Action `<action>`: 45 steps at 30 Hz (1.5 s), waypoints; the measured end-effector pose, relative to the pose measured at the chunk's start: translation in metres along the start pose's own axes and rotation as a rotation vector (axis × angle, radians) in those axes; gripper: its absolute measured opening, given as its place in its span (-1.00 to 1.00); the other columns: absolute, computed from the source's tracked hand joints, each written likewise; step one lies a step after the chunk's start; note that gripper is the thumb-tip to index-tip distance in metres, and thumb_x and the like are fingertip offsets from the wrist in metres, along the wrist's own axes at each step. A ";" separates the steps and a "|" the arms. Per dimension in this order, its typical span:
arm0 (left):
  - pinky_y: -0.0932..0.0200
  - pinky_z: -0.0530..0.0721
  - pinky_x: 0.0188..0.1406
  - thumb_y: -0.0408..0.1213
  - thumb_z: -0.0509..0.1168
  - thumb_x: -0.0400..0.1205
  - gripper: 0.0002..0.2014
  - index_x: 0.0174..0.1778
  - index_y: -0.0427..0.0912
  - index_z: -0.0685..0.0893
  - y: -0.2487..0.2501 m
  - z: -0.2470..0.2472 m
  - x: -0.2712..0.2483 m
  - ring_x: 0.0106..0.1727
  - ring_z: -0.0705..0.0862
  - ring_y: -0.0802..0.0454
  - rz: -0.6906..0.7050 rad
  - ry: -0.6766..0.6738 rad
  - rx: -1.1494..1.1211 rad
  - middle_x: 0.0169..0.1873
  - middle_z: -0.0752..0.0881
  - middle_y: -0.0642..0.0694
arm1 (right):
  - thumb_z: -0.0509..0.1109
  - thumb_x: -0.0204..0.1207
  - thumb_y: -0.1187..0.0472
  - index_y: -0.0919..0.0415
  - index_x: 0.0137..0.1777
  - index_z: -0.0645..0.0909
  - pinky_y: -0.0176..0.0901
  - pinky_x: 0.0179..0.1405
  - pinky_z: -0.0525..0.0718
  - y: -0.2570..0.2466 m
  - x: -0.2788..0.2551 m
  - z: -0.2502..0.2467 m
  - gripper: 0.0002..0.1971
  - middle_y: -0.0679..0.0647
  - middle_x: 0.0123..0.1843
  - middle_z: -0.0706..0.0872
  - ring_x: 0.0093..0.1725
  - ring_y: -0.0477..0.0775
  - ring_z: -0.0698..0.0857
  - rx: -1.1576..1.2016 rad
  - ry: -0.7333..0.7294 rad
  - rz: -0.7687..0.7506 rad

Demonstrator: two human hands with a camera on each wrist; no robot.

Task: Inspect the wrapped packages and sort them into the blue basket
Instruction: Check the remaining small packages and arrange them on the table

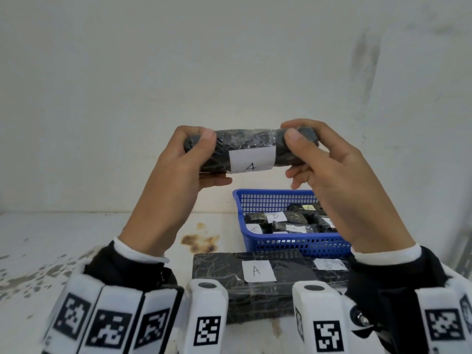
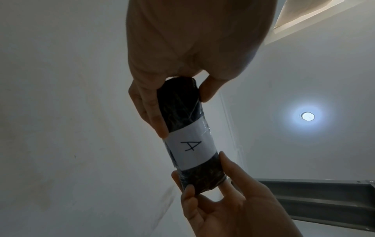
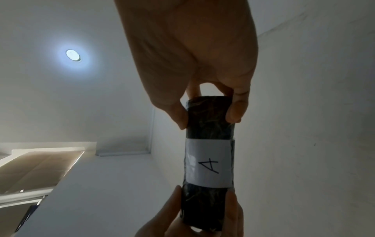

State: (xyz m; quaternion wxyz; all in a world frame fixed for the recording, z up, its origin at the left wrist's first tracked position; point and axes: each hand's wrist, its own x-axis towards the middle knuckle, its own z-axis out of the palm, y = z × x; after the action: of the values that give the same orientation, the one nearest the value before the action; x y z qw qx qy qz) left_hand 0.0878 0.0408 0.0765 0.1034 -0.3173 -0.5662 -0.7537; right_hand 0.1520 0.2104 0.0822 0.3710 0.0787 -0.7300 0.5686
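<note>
I hold a black cylindrical package (image 1: 251,146) wrapped in clear film level in front of the wall, above the table. Its white label (image 1: 251,160) reads "A" and faces me. My left hand (image 1: 204,159) grips its left end with the thumb on top and the fingers underneath. My right hand (image 1: 298,157) grips the right end the same way. The left wrist view shows this package (image 2: 182,112) between my left hand (image 2: 178,89) and my right hand (image 2: 213,192). The blue basket (image 1: 270,198) stands on the table below, to the right, with several labelled packages (image 1: 275,218) inside.
A flat black package labelled "A" (image 1: 229,272) lies on the white table (image 1: 76,238) in front of the basket. A package labelled "B" (image 1: 329,264) lies beside it, partly behind my right wrist. A rust stain (image 1: 199,241) marks the tabletop. A plain wall stands close behind.
</note>
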 end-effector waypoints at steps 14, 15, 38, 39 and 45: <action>0.10 0.79 -0.17 0.06 0.38 0.38 -0.62 -0.03 -0.09 0.54 -0.001 0.002 -0.005 -0.21 0.73 0.06 0.084 -0.038 0.163 -0.20 0.73 -0.03 | 0.48 0.48 -0.17 -0.16 -0.06 0.70 -0.15 -0.27 0.62 -0.003 -0.005 0.004 -0.84 -0.14 -0.32 0.72 -0.35 -0.08 0.55 -0.097 0.018 -0.018; 0.11 0.79 -0.18 0.10 0.38 0.32 -0.57 -0.03 -0.08 0.53 0.000 0.003 -0.005 -0.22 0.73 0.06 0.097 -0.032 0.182 -0.21 0.73 -0.02 | 0.49 0.50 -0.14 -0.13 -0.04 0.69 -0.23 -0.33 0.60 -0.003 -0.005 0.005 -0.85 -0.18 -0.34 0.70 -0.38 -0.10 0.53 -0.105 0.020 -0.029; 0.42 0.66 0.00 0.03 0.51 0.23 -0.24 0.40 0.11 0.46 0.004 -0.007 -0.006 0.01 0.77 0.17 -0.018 -0.099 0.246 0.02 0.76 0.05 | 0.69 0.01 -0.04 -0.13 0.50 0.51 -0.27 0.16 0.65 -0.002 -0.003 -0.001 -0.07 -0.04 0.14 0.84 0.09 -0.13 0.83 0.091 0.018 0.067; 0.32 0.67 0.09 0.04 0.56 0.24 -0.20 0.43 0.09 0.46 0.003 -0.007 -0.006 0.05 0.77 0.14 -0.024 -0.094 0.271 0.09 0.74 0.07 | 0.67 0.06 -0.06 -0.09 0.50 0.52 -0.20 0.15 0.67 -0.003 -0.002 0.000 -0.10 -0.03 0.13 0.85 0.04 -0.08 0.85 0.118 0.014 0.070; 0.14 0.69 0.22 -0.18 0.54 0.41 -0.36 0.43 0.17 0.53 0.004 -0.012 -0.005 0.04 0.80 0.03 -0.032 -0.147 0.271 0.20 0.70 0.07 | 0.56 0.46 0.19 -0.03 0.59 0.45 -0.11 -0.13 0.64 0.000 0.000 -0.001 -0.32 0.00 -0.18 0.78 -0.27 0.04 0.70 0.187 -0.010 0.085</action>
State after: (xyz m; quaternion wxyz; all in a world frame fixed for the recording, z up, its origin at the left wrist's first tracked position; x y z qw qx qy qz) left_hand 0.0892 0.0270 0.0749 0.0915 -0.3455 -0.6739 -0.6467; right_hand 0.1528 0.2111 0.0824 0.3337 0.0848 -0.6781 0.6493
